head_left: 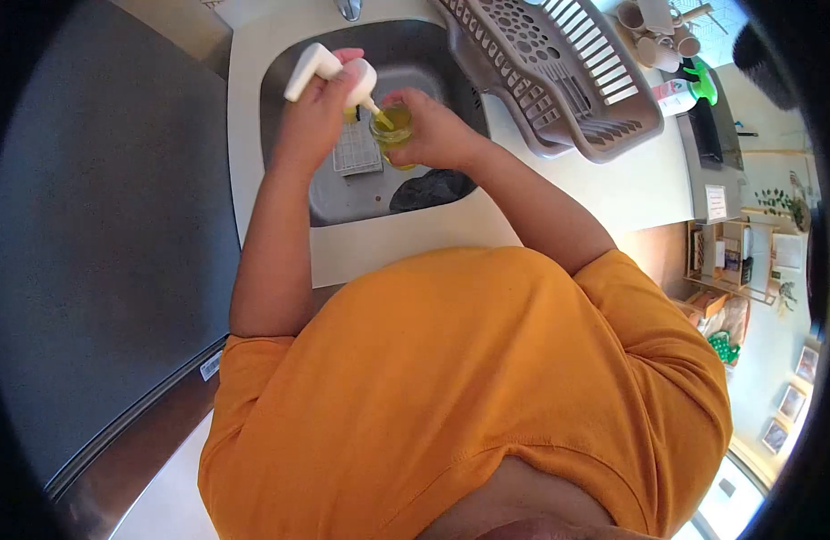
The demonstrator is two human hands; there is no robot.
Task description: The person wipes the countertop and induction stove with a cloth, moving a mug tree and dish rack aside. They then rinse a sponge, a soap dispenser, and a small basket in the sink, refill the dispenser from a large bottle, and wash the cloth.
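Note:
My left hand (320,112) is closed round a white spray or pump head (356,83), whose thin stem points down to the right. The stem's lower end is at the mouth of a small glass jar (392,130) with yellow-green liquid in it. My right hand (433,130) grips this jar from its right side. Both hands are over the grey sink (343,202). Below them in the sink are a white wire rack (356,153) and a dark, crumpled item (430,189).
A grey-brown dish rack (559,76) stands right of the sink. Beyond it are mugs (658,52) and a spray bottle with a green head (676,96). The tap (348,9) is at the sink's back edge. A large dark panel (118,216) rises on the left.

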